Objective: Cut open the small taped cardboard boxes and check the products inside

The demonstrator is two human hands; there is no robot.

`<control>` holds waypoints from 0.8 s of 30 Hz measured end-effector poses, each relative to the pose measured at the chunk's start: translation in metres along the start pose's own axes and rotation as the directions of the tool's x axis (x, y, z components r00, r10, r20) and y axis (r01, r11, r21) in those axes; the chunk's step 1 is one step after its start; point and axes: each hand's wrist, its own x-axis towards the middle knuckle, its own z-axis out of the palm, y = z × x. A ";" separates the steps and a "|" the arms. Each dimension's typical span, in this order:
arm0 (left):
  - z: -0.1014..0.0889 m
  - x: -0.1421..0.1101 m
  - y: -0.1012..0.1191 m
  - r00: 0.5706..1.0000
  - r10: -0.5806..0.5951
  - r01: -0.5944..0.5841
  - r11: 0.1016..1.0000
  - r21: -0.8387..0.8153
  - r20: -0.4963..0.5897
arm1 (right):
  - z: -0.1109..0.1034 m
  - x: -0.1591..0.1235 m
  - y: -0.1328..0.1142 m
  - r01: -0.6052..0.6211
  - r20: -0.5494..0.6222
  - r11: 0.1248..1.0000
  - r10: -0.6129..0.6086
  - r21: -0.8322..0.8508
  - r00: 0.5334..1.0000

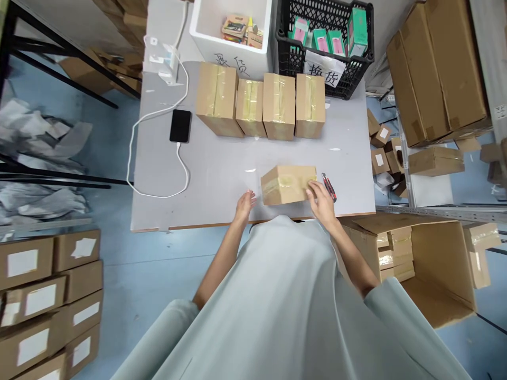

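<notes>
Four taped cartons [279,105] are standing in one row on one worktop [222,163]; a fifth carton [289,184] is lying apart. One phone [180,126], one cutter [329,187], one white bin [253,60] and one black crate [291,62] are sharing it; at least four green boxes [357,29] are occupying the crate.

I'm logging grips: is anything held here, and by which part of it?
The right hand touches the taped box at its right end; whether it grips cannot be told. The left hand holds nothing.
</notes>
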 end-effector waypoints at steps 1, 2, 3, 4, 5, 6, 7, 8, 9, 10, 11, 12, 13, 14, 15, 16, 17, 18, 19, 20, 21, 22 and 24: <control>0.006 0.002 -0.002 1.000 -0.017 0.017 1.000 0.003 0.017 | -0.008 -0.001 0.005 -0.035 -0.035 0.999 0.035 -0.004 0.999; 0.013 0.002 -0.005 0.999 -0.022 0.022 1.000 0.002 0.040 | -0.014 -0.002 0.009 -0.065 -0.062 0.998 0.065 0.004 0.996; 0.021 0.001 -0.007 0.997 -0.021 0.021 1.000 -0.001 0.069 | -0.020 -0.003 0.012 -0.086 -0.079 0.996 0.088 0.020 0.993; 0.029 0.000 -0.008 0.995 -0.020 0.020 1.000 -0.005 0.101 | -0.025 -0.003 0.015 -0.100 -0.087 0.994 0.103 0.039 0.991; 0.036 -0.003 -0.009 0.990 -0.015 0.017 1.000 -0.009 0.137 | -0.027 -0.004 0.016 -0.108 -0.091 0.993 0.112 0.056 0.990; 0.043 -0.006 -0.009 0.985 -0.004 0.007 1.000 -0.016 0.174 | -0.029 -0.004 0.018 -0.115 -0.094 0.991 0.121 0.066 0.988; 0.049 -0.009 -0.009 0.979 0.016 -0.011 1.000 -0.025 0.205 | -0.029 -0.004 0.019 -0.125 -0.097 0.990 0.132 0.071 0.987; 0.053 -0.012 -0.008 0.974 0.043 -0.036 0.999 -0.036 0.224 | -0.028 -0.003 0.020 -0.139 -0.101 0.988 0.146 0.071 0.984; 0.056 -0.015 -0.007 0.970 0.072 -0.063 0.997 -0.048 0.232 | -0.026 -0.002 0.022 -0.155 -0.106 0.986 0.161 0.070 0.981; 0.056 -0.017 -0.005 0.968 0.099 -0.088 0.994 -0.058 0.229 | -0.023 -0.002 0.024 -0.168 -0.106 0.983 0.175 0.070 0.979; 0.053 -0.019 -0.004 0.969 0.122 -0.111 0.992 -0.065 0.214 | -0.020 0.000 0.026 -0.178 -0.097 0.981 0.185 0.075 0.978; 0.049 -0.020 -0.003 0.971 0.142 -0.131 0.989 -0.067 0.191 | -0.016 0.001 0.027 -0.183 -0.080 0.979 0.191 0.089 0.978; 0.042 -0.020 -0.002 0.974 0.159 -0.151 0.987 -0.062 0.163 | -0.011 0.002 0.029 -0.186 -0.058 0.976 0.193 0.111 0.979; 0.033 -0.020 0.000 0.976 0.177 -0.172 0.984 -0.052 0.130 | -0.005 0.003 0.029 -0.189 -0.030 0.972 0.195 0.141 0.980; 0.023 -0.020 0.001 0.976 0.198 -0.195 0.980 -0.036 0.090 | 0.002 0.005 0.029 -0.194 0.003 0.965 0.197 0.178 0.980; 0.012 -0.020 0.002 0.974 0.219 -0.219 0.976 -0.015 0.049 | 0.010 0.006 0.029 -0.201 0.040 0.955 0.197 0.218 0.980; 0.001 -0.020 0.003 0.970 0.243 -0.243 0.970 0.010 0.012 | 0.019 0.007 0.027 -0.208 0.079 0.944 0.193 0.256 0.978; -0.010 -0.020 0.005 0.963 0.269 -0.268 0.963 0.033 -0.019 | 0.028 0.008 0.025 -0.213 0.119 0.934 0.186 0.287 0.975; -0.021 -0.021 0.007 0.954 0.298 -0.296 0.954 0.055 -0.041 | 0.039 0.009 0.023 -0.219 0.162 0.924 0.175 0.313 0.971; -0.032 -0.022 0.010 0.943 0.327 -0.322 0.944 0.074 -0.057 | 0.049 0.010 0.020 -0.228 0.208 0.915 0.164 0.332 0.964; -0.041 -0.022 0.012 0.934 0.350 -0.343 0.935 0.093 -0.068 | 0.060 0.011 0.017 -0.239 0.255 0.908 0.154 0.345 0.955; -0.051 -0.022 0.015 0.929 0.362 -0.353 0.929 0.110 -0.080 | 0.071 0.012 0.015 -0.252 0.302 0.901 0.145 0.352 0.942; -0.067 -0.022 0.019 0.932 0.348 -0.335 0.934 0.126 -0.105 | 0.092 0.014 0.009 -0.274 0.388 0.898 0.130 0.343 0.912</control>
